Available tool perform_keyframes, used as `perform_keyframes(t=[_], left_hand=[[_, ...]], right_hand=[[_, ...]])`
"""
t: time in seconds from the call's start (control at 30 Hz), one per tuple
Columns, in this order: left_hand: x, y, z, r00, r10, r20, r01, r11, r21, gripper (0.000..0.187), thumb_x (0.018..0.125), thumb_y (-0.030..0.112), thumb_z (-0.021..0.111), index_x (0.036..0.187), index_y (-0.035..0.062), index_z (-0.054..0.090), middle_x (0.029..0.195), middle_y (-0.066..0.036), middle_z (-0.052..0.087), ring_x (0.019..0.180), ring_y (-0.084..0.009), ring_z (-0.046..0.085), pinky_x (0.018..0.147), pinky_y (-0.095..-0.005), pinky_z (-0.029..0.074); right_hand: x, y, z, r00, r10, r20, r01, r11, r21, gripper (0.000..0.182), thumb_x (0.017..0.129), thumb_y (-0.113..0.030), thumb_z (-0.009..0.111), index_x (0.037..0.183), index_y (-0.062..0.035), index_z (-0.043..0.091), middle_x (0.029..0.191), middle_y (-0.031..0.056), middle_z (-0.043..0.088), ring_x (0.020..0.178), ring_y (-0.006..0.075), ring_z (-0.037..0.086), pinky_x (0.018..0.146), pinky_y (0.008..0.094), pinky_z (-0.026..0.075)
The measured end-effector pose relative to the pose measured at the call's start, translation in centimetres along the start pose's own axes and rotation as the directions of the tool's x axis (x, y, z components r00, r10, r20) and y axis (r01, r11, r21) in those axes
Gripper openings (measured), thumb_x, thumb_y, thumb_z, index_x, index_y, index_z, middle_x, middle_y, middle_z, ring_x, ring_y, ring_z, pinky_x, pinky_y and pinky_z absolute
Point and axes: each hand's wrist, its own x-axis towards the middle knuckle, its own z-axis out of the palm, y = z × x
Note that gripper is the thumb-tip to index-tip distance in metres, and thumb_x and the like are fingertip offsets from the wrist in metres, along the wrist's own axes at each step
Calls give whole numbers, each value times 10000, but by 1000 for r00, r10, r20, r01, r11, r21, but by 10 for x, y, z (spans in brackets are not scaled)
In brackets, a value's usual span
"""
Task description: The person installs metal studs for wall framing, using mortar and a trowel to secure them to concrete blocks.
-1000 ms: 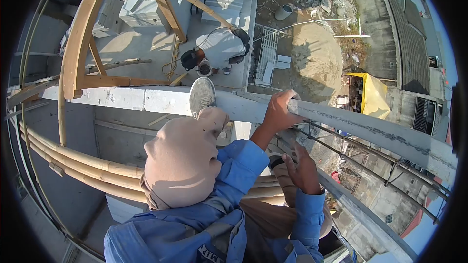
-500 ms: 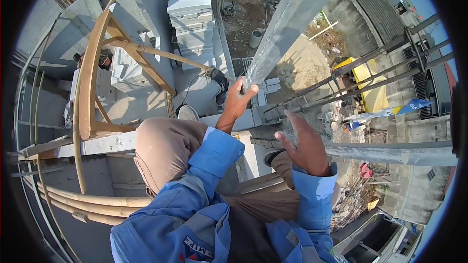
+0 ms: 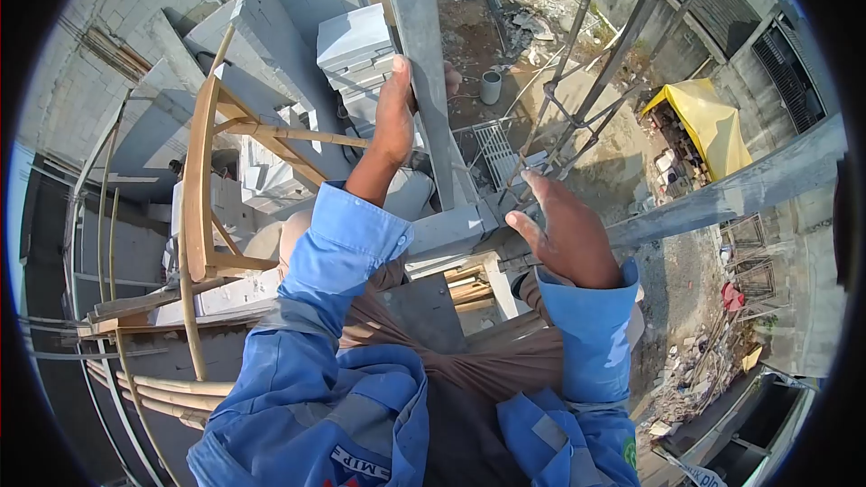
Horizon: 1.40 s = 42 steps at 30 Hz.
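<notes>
My left hand point(image 3: 395, 113) is stretched out and closed around a long grey steel beam point(image 3: 413, 9) that runs away from me. My right hand point(image 3: 564, 233) is held up with its fingers apart and nothing in it, just above the spot where that beam meets a second grey beam point(image 3: 753, 182). Both arms are in blue sleeves, and my brown trousers point(image 3: 469, 370) show below. I am high above the ground.
A rebar truss point(image 3: 586, 63) runs beside the gripped beam. Bamboo and timber scaffolding point(image 3: 194, 189) stands at the left over grey block walls. Stacked grey blocks point(image 3: 356, 45), a grey pipe section point(image 3: 490, 87) and a yellow tarp point(image 3: 708, 122) lie far below.
The view has swung, so the gripped beam now points straight away. My left hand stays on the beam, further out. My right hand has risen slightly. The crouching person below is out of view.
</notes>
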Motion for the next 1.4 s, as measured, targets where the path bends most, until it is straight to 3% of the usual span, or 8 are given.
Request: perform_keyframes(t=[0.1,0.3,0.47,0.53,0.63,0.9,1.13,1.4], left_hand=[[7,14,1,999,8,48,-7,1000,-18,847,1058,711,269,1234,-27,645,1108,-148,720,1061,-251,678,1015,-415,503],[13,-10,-9,993,76,87,-74,997,-28,814,1070,682,262,1240,-28,625,1069,-141,714,1015,-242,682,961,-405,522],[18,-17,-16,990,65,128,-62,998,-26,821,1058,705,249,1240,-14,601,1045,-131,684,1012,-246,663,979,-428,506],[17,-16,-14,993,79,86,-76,997,-34,811,1062,695,286,1184,-25,641,976,-127,694,947,-220,667,910,-387,523],[16,-17,-13,994,78,76,-69,990,-121,782,1062,697,286,1160,2,631,910,-106,670,886,-202,640,849,-372,514],[19,-27,-18,995,97,-5,-96,983,-153,719,1069,682,288,1149,41,603,954,-86,645,863,-199,618,813,-365,485],[22,-30,-17,992,116,40,-110,986,-123,698,1074,666,302,1151,41,601,964,-81,645,862,-188,616,802,-358,486],[21,-29,-2,998,41,-56,-45,997,-65,793,1046,731,283,1096,19,630,885,-81,618,852,-192,603,828,-353,473]], right_hand=[[-1,5,9,984,91,151,-81,994,-67,612,968,-405,689,1409,-5,547,1199,237,668,1046,437,686,873,504,563],[3,18,20,997,28,72,-26,1000,-16,654,965,-448,679,1422,-3,539,1197,242,665,1053,432,681,886,511,560],[14,9,6,996,13,-85,-11,1000,23,650,944,-406,720,1427,-11,539,1185,232,654,1039,441,674,872,496,557],[21,1,1,984,11,-175,9,994,113,627,934,-356,741,1419,-13,542,1181,231,647,1041,442,671,868,491,555],[33,0,8,879,24,-477,118,957,266,609,909,-273,778,1409,-17,544,1151,237,652,1024,434,677,858,475,557],[47,-4,16,814,133,-566,127,909,397,571,897,-224,795,1372,-11,561,1067,197,675,910,355,697,815,432,556],[51,4,15,668,69,-741,231,927,295,635,897,-180,785,1433,-2,496,1228,215,591,920,292,661,762,412,554],[55,9,15,767,124,-630,188,895,404,748,900,-178,772,1504,80,413,1214,254,605,878,287,657,756,395,547]])
